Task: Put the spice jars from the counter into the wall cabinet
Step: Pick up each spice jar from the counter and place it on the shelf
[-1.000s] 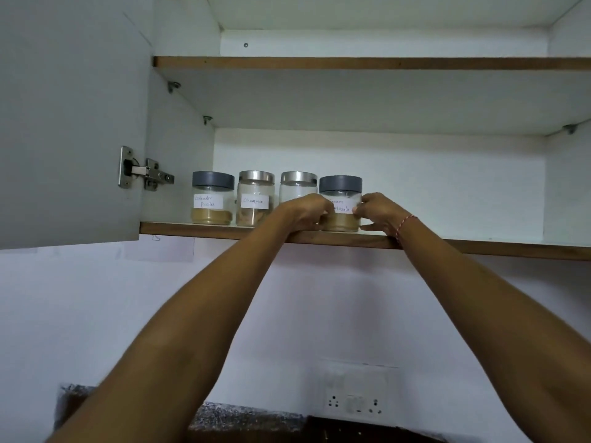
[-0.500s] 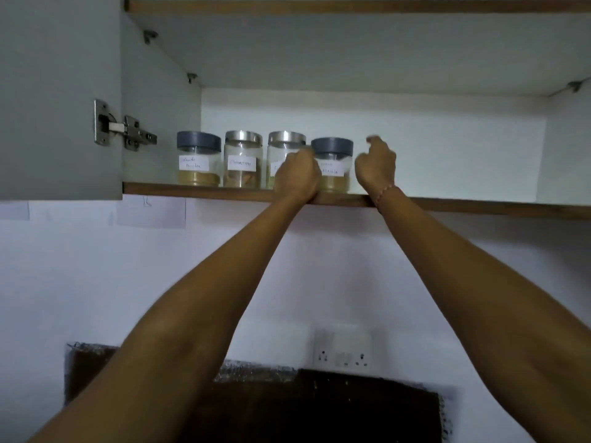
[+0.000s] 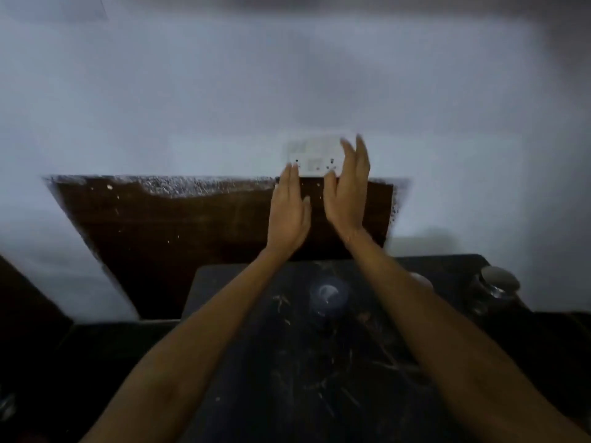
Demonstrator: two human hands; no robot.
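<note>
Both hands hover in front of the wall with straight fingers and hold nothing. My left hand (image 3: pixel 287 212) and my right hand (image 3: pixel 347 190) are side by side, palms facing each other. Below them, on the dark counter (image 3: pixel 287 362), stands a jar with a dark lid (image 3: pixel 327 297), blurred, between my forearms. A jar with a silver lid (image 3: pixel 495 284) stands at the counter's right end. The wall cabinet and the jars on its shelf are out of view.
A white socket plate (image 3: pixel 315 156) sits on the wall behind my fingertips. A dark brown backsplash panel (image 3: pixel 176 238) runs along the wall above the counter. The frame is dim and motion-blurred.
The view has dropped from the cabinet shelf to the counter. Both hands have come down off the grey-lidded jar on the shelf and now hang open before the wall.
</note>
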